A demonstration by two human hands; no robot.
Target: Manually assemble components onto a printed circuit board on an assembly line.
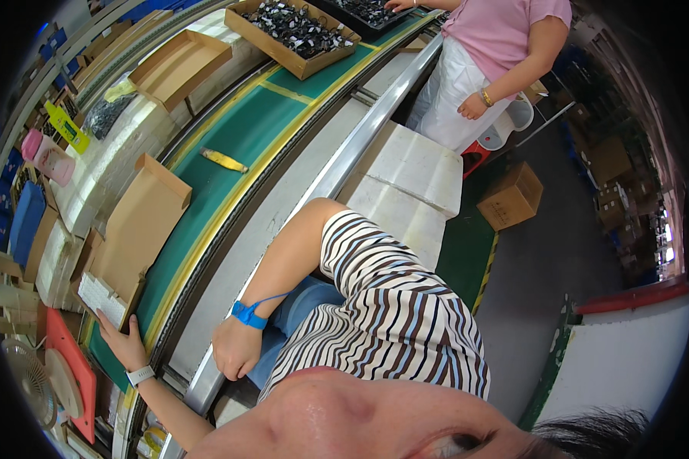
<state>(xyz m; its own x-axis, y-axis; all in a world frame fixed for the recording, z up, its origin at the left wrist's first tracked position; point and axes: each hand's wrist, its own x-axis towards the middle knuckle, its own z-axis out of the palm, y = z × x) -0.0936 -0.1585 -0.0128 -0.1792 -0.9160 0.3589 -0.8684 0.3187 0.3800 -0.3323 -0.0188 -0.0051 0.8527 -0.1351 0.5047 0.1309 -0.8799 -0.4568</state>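
My left hand (125, 344), with a pale watch on its wrist, is at the near corner of a shallow cardboard box (142, 214). Its thumb lies along one side and its fingers against the end, gripping the corner. Inside that end of the box sits a white, ridged block or stack (102, 298); what it is made of I cannot tell. My right hand (236, 348) rests on the metal rail (207, 379) with fingers curled and nothing visible in them. A blue wristband (249, 314) with a thin cord is round that wrist.
A green conveyor belt (230, 138) curves away, carrying a yellow object (223, 160) and a box of black parts (298, 34). Beyond it are an empty carton (180, 69), a yellow bottle (66, 126) and a pink-lidded jar (48, 157). A co-worker (505, 46) stands at the far right.
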